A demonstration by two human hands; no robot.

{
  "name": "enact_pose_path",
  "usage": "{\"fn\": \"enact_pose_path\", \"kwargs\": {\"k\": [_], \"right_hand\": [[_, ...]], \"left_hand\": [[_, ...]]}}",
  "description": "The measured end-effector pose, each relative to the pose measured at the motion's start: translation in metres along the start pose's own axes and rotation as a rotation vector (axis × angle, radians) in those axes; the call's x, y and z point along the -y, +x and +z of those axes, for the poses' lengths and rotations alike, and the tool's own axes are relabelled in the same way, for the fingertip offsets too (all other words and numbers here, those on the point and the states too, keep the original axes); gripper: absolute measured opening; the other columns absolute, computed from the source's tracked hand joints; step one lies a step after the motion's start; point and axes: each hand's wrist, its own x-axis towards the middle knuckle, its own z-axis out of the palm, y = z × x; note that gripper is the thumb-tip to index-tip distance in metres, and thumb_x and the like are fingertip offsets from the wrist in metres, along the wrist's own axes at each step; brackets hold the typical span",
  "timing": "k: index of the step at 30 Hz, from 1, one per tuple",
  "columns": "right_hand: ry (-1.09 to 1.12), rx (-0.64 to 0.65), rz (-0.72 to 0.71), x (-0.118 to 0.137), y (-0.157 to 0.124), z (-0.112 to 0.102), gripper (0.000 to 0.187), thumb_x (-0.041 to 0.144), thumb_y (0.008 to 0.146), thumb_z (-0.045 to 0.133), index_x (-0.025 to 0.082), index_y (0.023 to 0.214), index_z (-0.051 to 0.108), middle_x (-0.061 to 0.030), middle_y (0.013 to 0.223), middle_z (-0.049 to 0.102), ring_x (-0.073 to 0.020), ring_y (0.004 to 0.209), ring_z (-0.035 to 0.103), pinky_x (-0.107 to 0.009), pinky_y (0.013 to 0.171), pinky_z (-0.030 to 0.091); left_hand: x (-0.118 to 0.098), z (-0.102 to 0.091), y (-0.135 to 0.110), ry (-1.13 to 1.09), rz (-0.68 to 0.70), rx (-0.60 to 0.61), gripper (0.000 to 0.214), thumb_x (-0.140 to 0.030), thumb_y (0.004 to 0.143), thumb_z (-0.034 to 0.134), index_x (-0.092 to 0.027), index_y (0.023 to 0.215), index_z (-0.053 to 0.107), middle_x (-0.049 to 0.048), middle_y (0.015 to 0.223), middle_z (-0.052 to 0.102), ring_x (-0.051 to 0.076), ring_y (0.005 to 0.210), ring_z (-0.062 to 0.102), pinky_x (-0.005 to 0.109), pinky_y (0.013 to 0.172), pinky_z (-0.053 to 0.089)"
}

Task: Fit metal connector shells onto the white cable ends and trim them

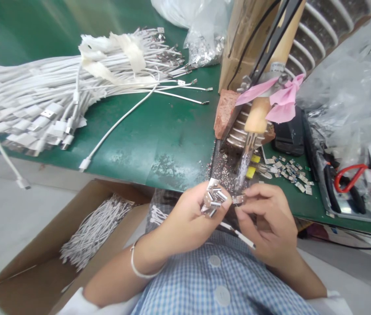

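We see the left hand curled shut around a small cluster of metal shells, which stick up from between its fingertips. Just to the right of that cluster, almost touching it, the right hand pinches a single metal shell between thumb and forefinger, and a thin white cable runs down from under this grip across the palm toward the checked shirt. Directly above both grips stands a soldering iron with a wooden handle, its tip pointing down at the pinched shell, pink tape tied round it. Up and to the right of the right hand lie small loose parts on the green table, and farther right the red-handled scissors. Well up and to the left of the left hand lies a large bundle of white cables; down and to its left sits a cardboard box holding short white cable pieces.
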Motion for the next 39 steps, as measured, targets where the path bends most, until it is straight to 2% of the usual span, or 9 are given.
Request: {"fn": "enact_pose_path", "kwargs": {"k": [8,17,25,32,39], "right_hand": [[-0.007,0.010,0.003,0.002,-0.001,0.000,0.018,0.003,0.083,0.060,0.018,0.092,0.060,-0.0060,0.107,0.053,-0.0166,0.096,0.055,-0.030,0.081,0.050],[-0.001,0.042,0.028,0.001,-0.014,0.001,0.018,0.004,0.083,0.060,0.019,0.093,0.059,-0.0066,0.109,0.053,-0.0166,0.094,0.056,-0.030,0.080,0.052],[0.021,0.050,0.030,0.002,-0.016,-0.001,0.019,0.004,0.083,0.059,0.019,0.094,0.059,-0.0066,0.108,0.053,-0.0172,0.094,0.056,-0.030,0.080,0.053],[0.028,0.056,0.025,-0.001,-0.020,-0.003,0.021,0.003,0.082,0.058,0.019,0.096,0.059,-0.0079,0.105,0.056,-0.0197,0.092,0.058,-0.036,0.081,0.054],[0.011,0.061,0.022,0.000,-0.020,-0.006,0.018,0.006,0.082,0.059,0.020,0.094,0.060,-0.0084,0.103,0.061,-0.0203,0.088,0.063,-0.036,0.075,0.056]], "left_hand": [[-0.001,0.000,-0.002,-0.010,-0.015,-0.002,0.015,-0.015,0.091,0.052,-0.015,0.077,0.055,-0.0049,0.068,0.049,0.007,0.060,0.043,0.019,0.055,0.037],[0.005,0.003,-0.009,-0.046,-0.076,0.030,0.014,-0.011,0.088,0.049,-0.016,0.076,0.052,-0.0044,0.069,0.049,0.008,0.063,0.043,0.018,0.059,0.040],[0.007,0.003,-0.010,-0.096,-0.092,0.045,0.014,-0.016,0.090,0.052,-0.015,0.076,0.053,-0.0044,0.068,0.049,0.008,0.061,0.042,0.019,0.057,0.038],[0.005,0.004,-0.013,-0.187,-0.191,0.067,0.018,-0.025,0.090,0.055,-0.017,0.074,0.053,-0.0039,0.067,0.048,0.010,0.059,0.042,0.023,0.057,0.038],[0.010,0.006,-0.018,-0.245,-0.243,0.084,0.019,-0.027,0.089,0.058,-0.017,0.073,0.053,-0.0045,0.063,0.045,0.009,0.054,0.040,0.023,0.053,0.037]]}}
